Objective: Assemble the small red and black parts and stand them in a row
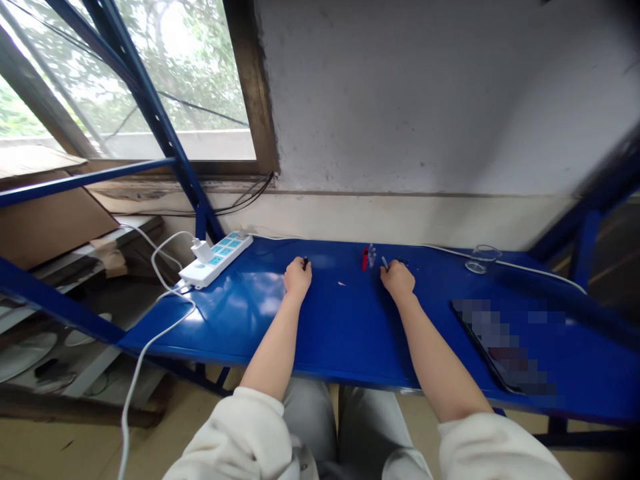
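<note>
Both my arms reach out over a blue metal table [350, 333]. My left hand [297, 277] rests on the table with its fingers curled round a small dark object whose tip shows at the knuckles. My right hand [397, 278] is also closed, with a thin light-coloured stick-like piece poking out above the fingers. Just left of my right hand stand a small red piece [365, 259] and some tiny clear pieces [371, 255]. A small pinkish scrap [341, 283] lies between my hands.
A white power strip [216, 260] with blue sockets, a plugged charger and white cables lies at the table's left end. A clear glass dish [477, 265] sits at the back right. A dark flat device [505, 340] lies at the right. Wall and window stand behind.
</note>
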A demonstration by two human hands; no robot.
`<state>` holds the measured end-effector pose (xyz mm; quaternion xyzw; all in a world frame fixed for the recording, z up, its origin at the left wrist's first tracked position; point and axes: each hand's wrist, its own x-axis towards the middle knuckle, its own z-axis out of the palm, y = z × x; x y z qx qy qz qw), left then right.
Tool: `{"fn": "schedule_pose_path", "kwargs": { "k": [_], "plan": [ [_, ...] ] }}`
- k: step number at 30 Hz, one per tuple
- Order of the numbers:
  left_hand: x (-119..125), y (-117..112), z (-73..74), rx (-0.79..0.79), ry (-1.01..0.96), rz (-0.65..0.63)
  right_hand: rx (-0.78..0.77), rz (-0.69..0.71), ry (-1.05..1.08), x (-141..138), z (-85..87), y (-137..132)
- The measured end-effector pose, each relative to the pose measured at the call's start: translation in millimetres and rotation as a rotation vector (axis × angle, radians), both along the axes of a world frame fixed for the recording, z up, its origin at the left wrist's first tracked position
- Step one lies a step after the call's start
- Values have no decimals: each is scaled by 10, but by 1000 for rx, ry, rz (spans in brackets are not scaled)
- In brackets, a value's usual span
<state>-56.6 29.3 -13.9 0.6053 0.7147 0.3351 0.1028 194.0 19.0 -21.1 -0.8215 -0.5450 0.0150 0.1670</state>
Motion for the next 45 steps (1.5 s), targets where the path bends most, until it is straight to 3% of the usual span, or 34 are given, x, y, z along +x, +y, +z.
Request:
{"fn": "schedule_pose_path", "kwargs": {
  "k": [9,16,23,28,32,37,41,45],
  "plan": [
    [9,-9,-9,5,-9,-18,55,37,-13,18,-39,56],
    [15,-8,-12,5,-18,-21,30,-21,142,96,-3,9],
    [26,9,-22,3,-40,-20,133,245,248,18,-107,35],
    [27,55,-54,45,-148,-41,127,252,212,-67,-135,47],
    [84,55,-58,69,-421,-148,93,233,181,-84,-116,38],
    [180,4,-14,-48,-855,-353,22,191,146,-112,-36,-18],
    [229,-50,40,-114,-966,-509,-26,144,75,-190,93,-141],
    [296,-149,104,-107,-996,-635,164,285,232,-375,205,-247]
  ]
}}
